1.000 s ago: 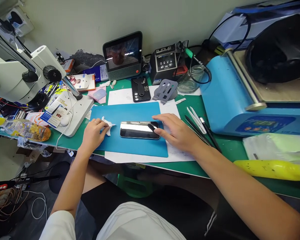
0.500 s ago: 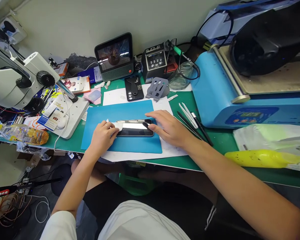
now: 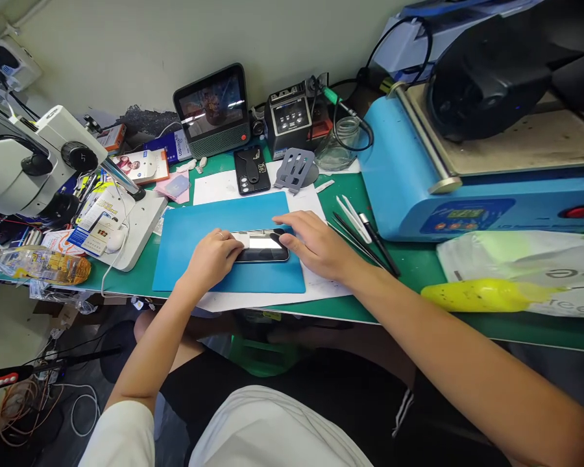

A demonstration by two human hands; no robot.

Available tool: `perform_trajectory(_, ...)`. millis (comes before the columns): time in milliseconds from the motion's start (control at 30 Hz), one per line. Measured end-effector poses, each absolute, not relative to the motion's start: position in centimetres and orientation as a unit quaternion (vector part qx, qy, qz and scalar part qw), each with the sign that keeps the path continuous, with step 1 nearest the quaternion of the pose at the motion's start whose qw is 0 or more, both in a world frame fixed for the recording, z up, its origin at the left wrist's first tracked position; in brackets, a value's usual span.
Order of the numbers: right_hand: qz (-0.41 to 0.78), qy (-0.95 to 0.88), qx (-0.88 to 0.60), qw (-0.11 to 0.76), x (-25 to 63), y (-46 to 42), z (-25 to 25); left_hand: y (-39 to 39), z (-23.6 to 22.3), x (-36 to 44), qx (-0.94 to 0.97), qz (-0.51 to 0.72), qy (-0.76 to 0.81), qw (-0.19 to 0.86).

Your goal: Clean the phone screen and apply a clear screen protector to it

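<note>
A smartphone [image 3: 265, 255] lies screen up on the blue mat [image 3: 175, 250], its glossy face reflecting white light. Over its left part, my left hand [image 3: 217, 256] is closed with thumb and fingers pinching a small white flat piece [image 3: 244, 239]; whether this is cloth or card I cannot make out. At the phone's right end is my right hand [image 3: 311, 243], fingers apart, thumb by the screen edge and index finger stretched past the far edge. A dark oval shape shows at the thumb tip, perhaps a reflection.
Behind the mat lie a black phone back [image 3: 252, 170] and a grey stand [image 3: 296, 170]. Pens and tweezers [image 3: 363, 227] are to the right, before a blue heating machine [image 3: 399, 188]. A microscope [image 3: 78, 155] and a bottle [image 3: 43, 264] stand left; a yellow bottle [image 3: 477, 296] lies right.
My left hand has slid the white piece a little rightward along the phone. My right hand keeps its place at the right end. The whole view has shifted slightly.
</note>
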State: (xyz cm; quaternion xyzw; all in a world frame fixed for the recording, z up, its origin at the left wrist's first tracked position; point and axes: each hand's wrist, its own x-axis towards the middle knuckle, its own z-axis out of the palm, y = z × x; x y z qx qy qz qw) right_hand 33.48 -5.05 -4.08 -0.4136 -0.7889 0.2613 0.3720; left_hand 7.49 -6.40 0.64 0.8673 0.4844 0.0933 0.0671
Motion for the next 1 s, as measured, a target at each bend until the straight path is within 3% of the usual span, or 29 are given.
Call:
perform_trajectory(333, 0.260, -0.771, -0.425, 0.396, 33.4, -4.9, -4.2, -3.7, 1.2, 11.4, 0.884, 0.085, 0.438, 0.139)
perform_trajectory(633, 0.257, -0.769, -0.427, 0.401, 33.5, -4.7, -4.5, -3.0, 0.9, 14.2, 0.907, 0.055, 0.395, 0.133)
perform_trajectory(1000, 0.256, -0.772, -0.438, 0.383, 33.6, -4.3, -4.8, -2.5, 2.6, 9.1, 0.892, 0.044, 0.437, 0.109)
